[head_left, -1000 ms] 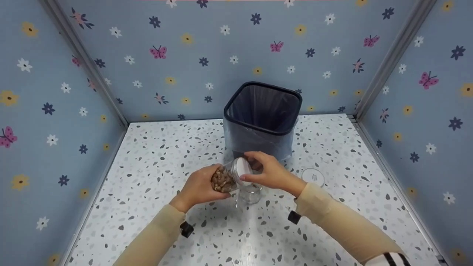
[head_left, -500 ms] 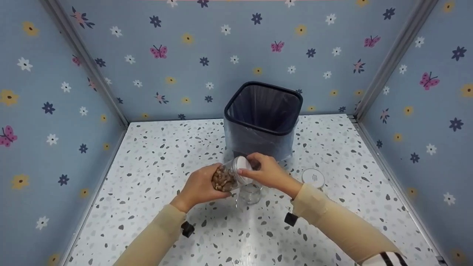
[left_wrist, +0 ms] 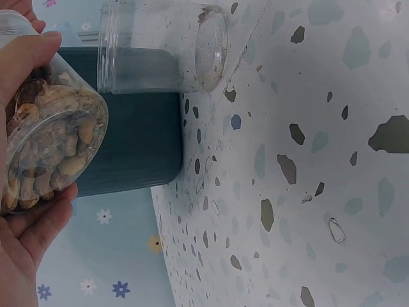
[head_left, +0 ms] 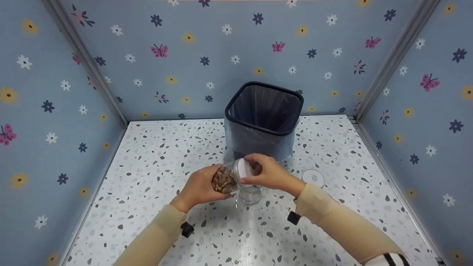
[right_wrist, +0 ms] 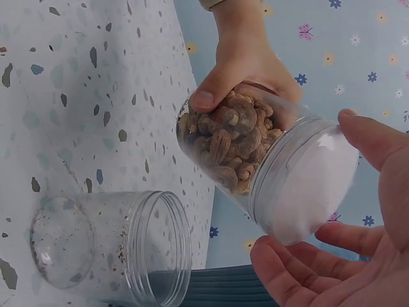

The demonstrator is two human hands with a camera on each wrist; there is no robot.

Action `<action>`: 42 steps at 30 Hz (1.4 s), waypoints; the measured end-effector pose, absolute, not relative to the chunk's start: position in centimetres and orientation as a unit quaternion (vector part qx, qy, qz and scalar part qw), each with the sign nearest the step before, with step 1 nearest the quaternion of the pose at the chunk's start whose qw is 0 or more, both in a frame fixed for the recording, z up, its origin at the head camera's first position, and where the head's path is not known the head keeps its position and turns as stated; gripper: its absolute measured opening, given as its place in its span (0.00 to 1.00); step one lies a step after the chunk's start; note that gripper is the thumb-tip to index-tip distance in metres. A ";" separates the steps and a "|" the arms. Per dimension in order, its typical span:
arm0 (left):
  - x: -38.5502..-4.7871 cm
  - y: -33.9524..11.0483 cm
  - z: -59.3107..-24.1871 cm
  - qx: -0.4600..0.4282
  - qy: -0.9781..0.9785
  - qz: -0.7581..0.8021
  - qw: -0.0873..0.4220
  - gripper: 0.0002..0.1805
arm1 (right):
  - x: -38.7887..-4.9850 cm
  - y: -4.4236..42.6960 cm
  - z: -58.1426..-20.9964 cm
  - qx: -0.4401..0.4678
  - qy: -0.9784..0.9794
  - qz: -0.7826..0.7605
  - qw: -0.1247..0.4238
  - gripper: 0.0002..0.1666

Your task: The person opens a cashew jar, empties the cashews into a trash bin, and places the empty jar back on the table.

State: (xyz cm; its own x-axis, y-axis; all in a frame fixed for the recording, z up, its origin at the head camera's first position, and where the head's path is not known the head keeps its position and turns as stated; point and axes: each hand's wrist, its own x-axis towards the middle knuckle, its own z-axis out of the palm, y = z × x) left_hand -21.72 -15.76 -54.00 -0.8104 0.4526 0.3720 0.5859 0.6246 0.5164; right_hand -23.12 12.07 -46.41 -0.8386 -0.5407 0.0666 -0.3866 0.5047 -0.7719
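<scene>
My left hand (head_left: 201, 186) (left_wrist: 22, 249) (right_wrist: 246, 54) grips a clear jar (head_left: 223, 180) (left_wrist: 57, 141) (right_wrist: 230, 137) of brown nuts, tilted with its top toward the right hand. A white lid (head_left: 243, 168) (right_wrist: 313, 185) is on that jar. With thumb and fingers at opposite edges of the lid, my right hand (head_left: 272, 173) (right_wrist: 386, 256) pinches it. An open, clear jar (head_left: 250, 196) (left_wrist: 153, 48) (right_wrist: 102, 243), with only small crumbs inside, stands upright on the table just below the hands.
A dark bin (head_left: 258, 144) with a clear liner stands behind the hands. Another round lid (head_left: 313, 177) lies on the speckled table (head_left: 155, 159), near the right forearm. Flower-patterned walls (head_left: 192, 70) enclose the table at the back and sides.
My right thumb and fingers have shifted on the lid: the hand moved slightly left, then back to the right. My left hand and the jar have hardly moved.
</scene>
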 end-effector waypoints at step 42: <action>-21.6 -16.1 -54.2 -0.287 -0.899 -0.320 0.085 0.45 | -22.9 11.5 -46.0 -0.230 0.889 -0.387 0.084 0.44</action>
